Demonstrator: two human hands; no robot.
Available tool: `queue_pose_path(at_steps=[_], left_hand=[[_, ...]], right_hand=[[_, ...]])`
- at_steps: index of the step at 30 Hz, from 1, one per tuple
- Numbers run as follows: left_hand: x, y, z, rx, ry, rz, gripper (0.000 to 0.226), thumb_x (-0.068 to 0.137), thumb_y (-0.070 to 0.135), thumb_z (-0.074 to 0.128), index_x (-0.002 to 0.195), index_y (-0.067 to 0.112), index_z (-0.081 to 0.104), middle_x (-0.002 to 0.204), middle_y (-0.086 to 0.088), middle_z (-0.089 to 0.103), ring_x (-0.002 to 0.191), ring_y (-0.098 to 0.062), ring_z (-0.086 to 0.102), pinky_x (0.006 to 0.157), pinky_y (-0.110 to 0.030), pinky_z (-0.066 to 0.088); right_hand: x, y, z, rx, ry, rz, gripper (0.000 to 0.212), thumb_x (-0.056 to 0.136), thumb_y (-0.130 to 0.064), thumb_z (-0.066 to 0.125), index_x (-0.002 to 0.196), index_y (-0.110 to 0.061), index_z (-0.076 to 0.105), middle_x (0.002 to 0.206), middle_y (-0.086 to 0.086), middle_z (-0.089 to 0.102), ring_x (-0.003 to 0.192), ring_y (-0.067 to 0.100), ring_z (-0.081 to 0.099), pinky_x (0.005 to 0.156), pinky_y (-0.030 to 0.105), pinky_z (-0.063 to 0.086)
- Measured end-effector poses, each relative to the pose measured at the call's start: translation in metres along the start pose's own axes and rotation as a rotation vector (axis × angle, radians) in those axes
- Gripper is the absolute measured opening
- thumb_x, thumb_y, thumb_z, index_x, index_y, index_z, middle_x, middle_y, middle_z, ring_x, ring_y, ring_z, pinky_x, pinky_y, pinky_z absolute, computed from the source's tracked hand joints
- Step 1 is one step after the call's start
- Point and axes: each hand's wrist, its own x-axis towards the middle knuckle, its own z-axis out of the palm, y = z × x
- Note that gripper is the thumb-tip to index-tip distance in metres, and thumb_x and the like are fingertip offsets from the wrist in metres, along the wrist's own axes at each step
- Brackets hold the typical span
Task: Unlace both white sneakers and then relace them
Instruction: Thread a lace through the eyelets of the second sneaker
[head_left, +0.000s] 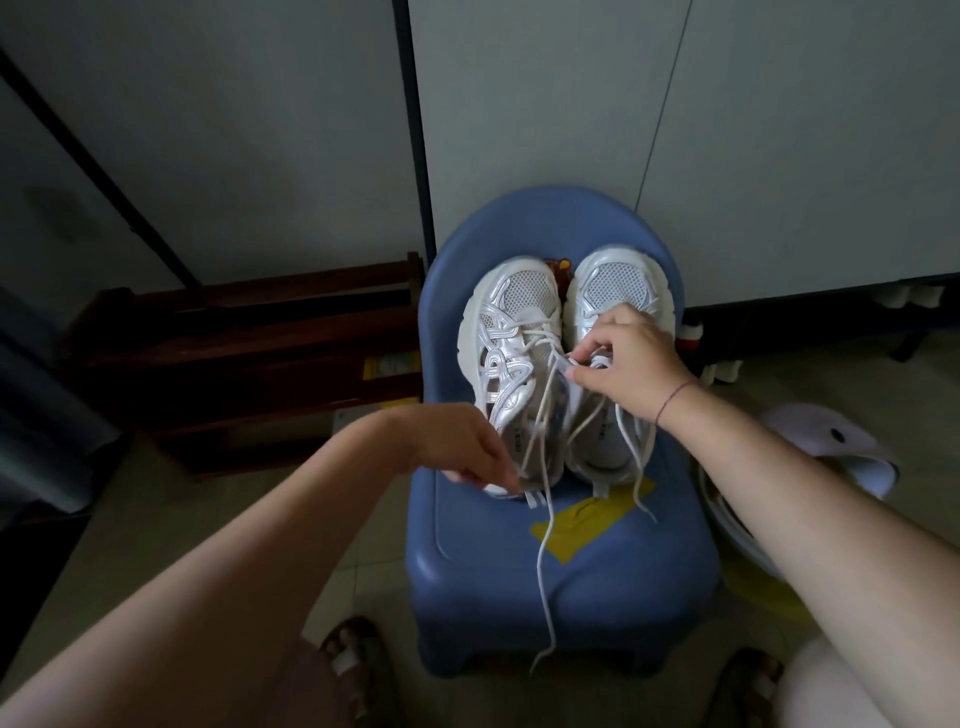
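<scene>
Two white sneakers stand side by side, toes pointing away from me, on a small blue plastic chair (561, 577). The left sneaker (506, 332) has loose white laces (543, 561) trailing over the seat's front edge. My left hand (457, 447) pinches a lace strand at that sneaker's heel. My right hand (628, 364) rests over the right sneaker (618, 280) and pinches a lace near the gap between the two shoes. More lace ends from the right sneaker lie on the seat.
Yellow tape (587, 519) is stuck on the seat. A dark wooden rack (249, 338) stands to the left against the wall. A white and lilac object (831, 441) lies on the floor at the right. My sandalled feet (353, 670) are by the chair's front.
</scene>
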Motion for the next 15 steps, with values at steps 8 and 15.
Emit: queue_pose_path(at_steps=[8, 15], left_hand=[[0.04, 0.029, 0.001, -0.272, 0.707, 0.106, 0.015, 0.089, 0.031, 0.069, 0.089, 0.016, 0.074, 0.063, 0.007, 0.059, 0.054, -0.006, 0.049, 0.051, -0.013, 0.038], [0.069, 0.035, 0.008, -0.188, 0.745, 0.05, 0.023, 0.088, 0.023, 0.067, 0.085, 0.002, 0.075, 0.076, -0.018, 0.067, 0.066, -0.016, 0.051, 0.063, -0.031, 0.042]], right_hand=[[-0.001, 0.002, 0.001, -0.018, 0.008, -0.001, 0.011, 0.074, -0.034, 0.077, 0.076, -0.023, 0.073, 0.096, -0.006, 0.048, 0.108, 0.019, 0.051, 0.096, 0.039, 0.038], [0.0, 0.005, 0.002, 0.021, -0.005, 0.002, 0.008, 0.073, -0.028, 0.077, 0.075, -0.024, 0.071, 0.095, -0.006, 0.048, 0.107, 0.02, 0.051, 0.096, 0.043, 0.039]])
